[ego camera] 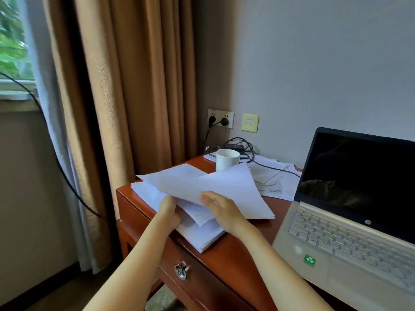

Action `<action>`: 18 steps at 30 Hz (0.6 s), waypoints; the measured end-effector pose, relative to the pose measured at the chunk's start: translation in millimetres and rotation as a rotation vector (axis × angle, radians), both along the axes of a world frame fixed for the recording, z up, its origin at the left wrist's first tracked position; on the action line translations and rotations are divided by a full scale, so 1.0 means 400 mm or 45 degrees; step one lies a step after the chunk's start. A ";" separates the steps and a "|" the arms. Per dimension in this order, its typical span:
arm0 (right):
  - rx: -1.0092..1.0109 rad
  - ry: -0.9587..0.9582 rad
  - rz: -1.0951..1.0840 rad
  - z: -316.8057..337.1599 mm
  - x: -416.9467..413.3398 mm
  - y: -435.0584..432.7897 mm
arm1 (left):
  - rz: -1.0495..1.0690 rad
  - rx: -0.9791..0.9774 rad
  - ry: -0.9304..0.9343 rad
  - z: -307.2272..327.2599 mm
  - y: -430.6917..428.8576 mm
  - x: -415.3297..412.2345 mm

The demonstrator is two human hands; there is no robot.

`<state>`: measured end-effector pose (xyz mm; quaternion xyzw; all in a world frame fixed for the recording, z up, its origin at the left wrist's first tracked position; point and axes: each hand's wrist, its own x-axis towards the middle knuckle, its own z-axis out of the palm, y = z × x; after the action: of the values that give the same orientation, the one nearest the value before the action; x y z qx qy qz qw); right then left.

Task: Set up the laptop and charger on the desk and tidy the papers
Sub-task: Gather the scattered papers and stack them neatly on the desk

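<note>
A silver laptop (350,225) stands open with a dark screen on the right of the wooden desk (249,248). White papers (202,185) lie in a loose fan at the desk's left corner over a thicker stack (202,237). My left hand (168,209) holds the lifted sheets from below, its fingers hidden under them. My right hand (221,208) grips the sheets at their near edge, thumb on top. The black charger brick (233,145) with coiled cable sits at the back by the wall, its plug in the wall socket (221,119). More papers (274,176) lie behind, under the cable.
A white mug (227,159) stands just behind the fanned papers. A desk drawer with a metal pull (181,270) faces me. Brown curtains (139,86) hang at the left of the desk, and a black cable (56,158) runs across the window side.
</note>
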<state>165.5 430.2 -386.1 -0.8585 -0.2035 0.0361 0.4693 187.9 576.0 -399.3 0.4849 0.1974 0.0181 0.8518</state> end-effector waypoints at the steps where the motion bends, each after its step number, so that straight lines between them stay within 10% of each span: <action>1: -0.048 -0.009 -0.111 -0.007 0.015 -0.009 | -0.005 -0.002 -0.007 -0.001 0.000 -0.003; 7: -0.557 0.055 -0.825 -0.008 0.075 -0.109 | 0.028 0.034 -0.059 0.009 -0.010 -0.014; 18: 0.710 0.481 -0.845 -0.008 0.091 -0.185 | 0.082 0.044 -0.017 0.005 -0.005 -0.007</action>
<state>201.9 356.2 -389.5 -0.6970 0.1687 -0.0164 0.6968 185.2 573.9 -397.3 0.4927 0.2070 0.0520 0.8436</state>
